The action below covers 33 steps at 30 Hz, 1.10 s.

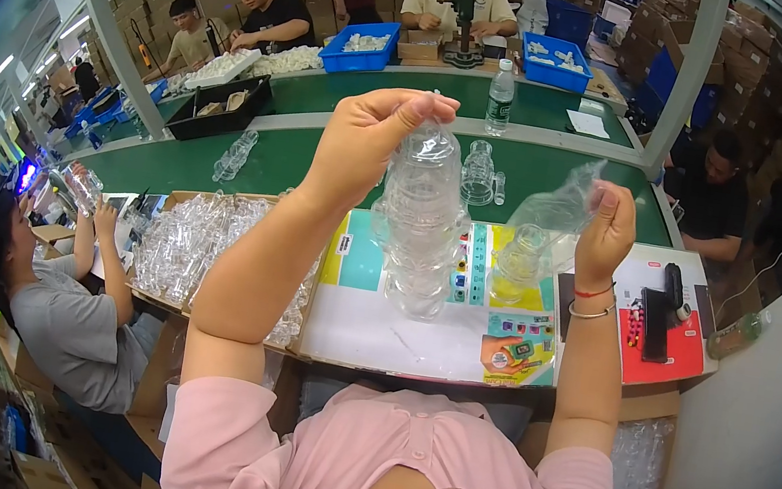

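My left hand [382, 132] is raised in the middle, thumb and fingers closed on the top of a tall, clear plastic bottle-like shell [422, 209]. The shell hangs upright over the printed work board [359, 326]. To the right, my right hand [608, 226] pinches a thin clear plastic bag [559, 201], which trails off toward the left. Below that bag a smaller clear plastic piece [518, 262] stands on the board. Farther back, another clear plastic piece [479, 173] stands upright on the green conveyor.
A carton of clear plastic pieces [194, 240] sits at left. On the right, a phone [654, 324] lies on a red sheet. A water bottle [501, 97] and blue bins [358, 47] stand farther back. A co-worker in grey [85, 330] sits at left; others work across the line.
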Tool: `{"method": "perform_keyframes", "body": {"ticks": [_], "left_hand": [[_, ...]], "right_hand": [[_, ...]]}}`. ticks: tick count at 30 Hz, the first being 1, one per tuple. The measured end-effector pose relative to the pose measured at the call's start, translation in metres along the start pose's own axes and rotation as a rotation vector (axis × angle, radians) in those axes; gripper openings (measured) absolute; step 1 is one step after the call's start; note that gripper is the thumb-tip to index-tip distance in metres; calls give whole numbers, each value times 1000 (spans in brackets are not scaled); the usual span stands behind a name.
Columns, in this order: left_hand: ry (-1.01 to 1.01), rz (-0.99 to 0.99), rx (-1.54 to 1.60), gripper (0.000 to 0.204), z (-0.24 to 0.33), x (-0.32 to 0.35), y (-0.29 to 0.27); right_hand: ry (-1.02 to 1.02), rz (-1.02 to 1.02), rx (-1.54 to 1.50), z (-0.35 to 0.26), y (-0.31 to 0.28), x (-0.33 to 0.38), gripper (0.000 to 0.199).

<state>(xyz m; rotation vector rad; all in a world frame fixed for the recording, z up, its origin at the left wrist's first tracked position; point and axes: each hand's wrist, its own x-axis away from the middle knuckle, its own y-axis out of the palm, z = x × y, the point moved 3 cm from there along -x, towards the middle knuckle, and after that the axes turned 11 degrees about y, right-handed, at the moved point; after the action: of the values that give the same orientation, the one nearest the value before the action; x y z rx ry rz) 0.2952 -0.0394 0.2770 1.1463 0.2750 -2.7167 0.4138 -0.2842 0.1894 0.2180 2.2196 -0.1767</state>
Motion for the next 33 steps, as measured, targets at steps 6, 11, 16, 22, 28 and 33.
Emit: {"method": "perform_keyframes", "body": {"ticks": [6, 11, 16, 22, 28, 33], "left_hand": [[138, 241, 72, 33, -16, 7, -7], [95, 99, 103, 25, -18, 17, -5], [38, -118, 70, 59, -17, 23, 7], [63, 9, -14, 48, -25, 19, -2], [137, 84, -98, 48, -2, 3, -6], [315, 130, -97, 50, 32, -6, -34]], "right_hand": [[-24, -74, 112, -38, -14, -18, 14], [11, -41, 190, -53, -61, -2, 23], [124, -260, 253, -29, -65, 48, 18], [311, -435, 327, 30, -24, 97, 46], [310, -411, 333, 47, 13, 86, 64], [303, -618, 271, 71, 24, 74, 61]]}}
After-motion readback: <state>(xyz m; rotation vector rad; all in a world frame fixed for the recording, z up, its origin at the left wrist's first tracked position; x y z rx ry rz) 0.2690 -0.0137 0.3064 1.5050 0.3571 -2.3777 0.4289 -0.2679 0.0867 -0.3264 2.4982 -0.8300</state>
